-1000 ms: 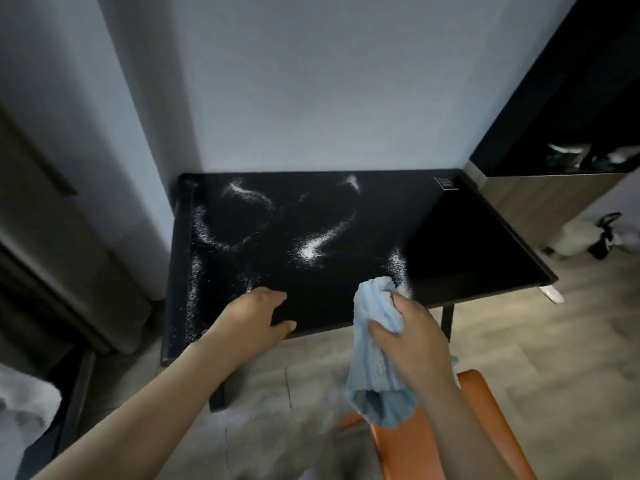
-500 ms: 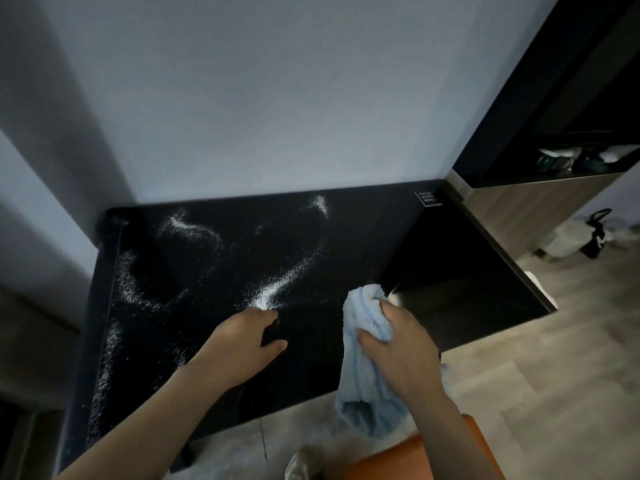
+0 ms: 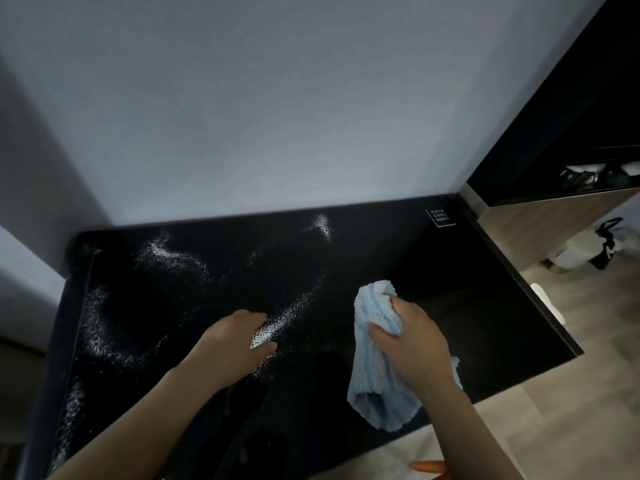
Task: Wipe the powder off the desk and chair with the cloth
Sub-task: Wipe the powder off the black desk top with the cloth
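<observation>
A black desk [image 3: 467, 306] stands against the wall, streaked with white powder [image 3: 287, 317] across its left and middle. My right hand [image 3: 412, 344] grips a bunched light blue cloth [image 3: 377, 393] over the desk's middle right; the cloth's loose end hangs down toward the front edge. My left hand [image 3: 239, 344] rests on the desk with its fingers loosely bent, at the near end of a diagonal powder streak. Only a small orange sliver of the chair [image 3: 427, 466] shows at the bottom edge.
A grey wall [image 3: 277, 116] runs behind the desk. A dark cabinet over a wooden unit [image 3: 540, 216] stands at the right. A white bag and a dark item [image 3: 595, 247] lie on the wood floor beyond the desk's right edge.
The view has moved closer over the desk. Both hands have moved forward onto the desktop, the left reaching the diagonal powder streak, the right carrying the cloth further in.
</observation>
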`<state>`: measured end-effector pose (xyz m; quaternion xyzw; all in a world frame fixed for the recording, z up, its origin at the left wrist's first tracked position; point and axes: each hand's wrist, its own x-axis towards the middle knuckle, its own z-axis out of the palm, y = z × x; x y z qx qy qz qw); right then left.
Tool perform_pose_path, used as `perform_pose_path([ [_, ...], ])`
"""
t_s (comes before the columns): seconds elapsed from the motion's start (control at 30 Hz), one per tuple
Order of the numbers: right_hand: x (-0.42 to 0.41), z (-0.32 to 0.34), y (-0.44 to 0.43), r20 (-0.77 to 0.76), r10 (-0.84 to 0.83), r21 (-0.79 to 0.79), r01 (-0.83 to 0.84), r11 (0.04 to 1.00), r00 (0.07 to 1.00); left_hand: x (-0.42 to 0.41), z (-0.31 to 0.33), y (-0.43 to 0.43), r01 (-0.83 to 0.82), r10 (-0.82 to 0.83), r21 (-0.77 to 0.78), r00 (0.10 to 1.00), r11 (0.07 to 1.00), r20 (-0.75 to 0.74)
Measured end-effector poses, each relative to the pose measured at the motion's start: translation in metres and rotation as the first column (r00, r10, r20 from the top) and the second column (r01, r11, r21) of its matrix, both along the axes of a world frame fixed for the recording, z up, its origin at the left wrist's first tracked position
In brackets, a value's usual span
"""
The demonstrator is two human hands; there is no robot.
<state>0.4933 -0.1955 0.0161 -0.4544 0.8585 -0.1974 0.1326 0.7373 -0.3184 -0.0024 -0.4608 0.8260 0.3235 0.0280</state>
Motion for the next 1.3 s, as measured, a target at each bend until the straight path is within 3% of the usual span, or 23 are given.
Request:
perform_pose_path([
  [0.4, -0.096, -0.012, -0.139, -0.029, 0.124, 0.020, -0.123, 0.992, 0.992, -0.056, -0.040, -0.070, -0.086, 0.079, 0.119, 0.995, 0.989, 0.066],
  [0.83, -0.191, -0.093, -0.321, -0.103, 0.323, 0.055, -0.319, 0.946, 0.941, -0.144, -0.105, -0.151, -0.135, 0.119, 0.044, 0.958, 0.990, 0.261],
  [1.1, -0.206, -0.143, -0.374, -0.118, 0.393, 0.120, -0.380, 0.917, 0.912, -0.165, -0.139, -0.171, -0.051, 0.012, 0.076, 0.895, 0.996, 0.447],
  [1.3, -0.206, -0.171, -0.395, -0.123, 0.425, 0.183, -0.400, 0.898, 0.897, -0.170, -0.156, -0.172, -0.070, 0.016, 0.093, 0.874, 0.993, 0.486],
])
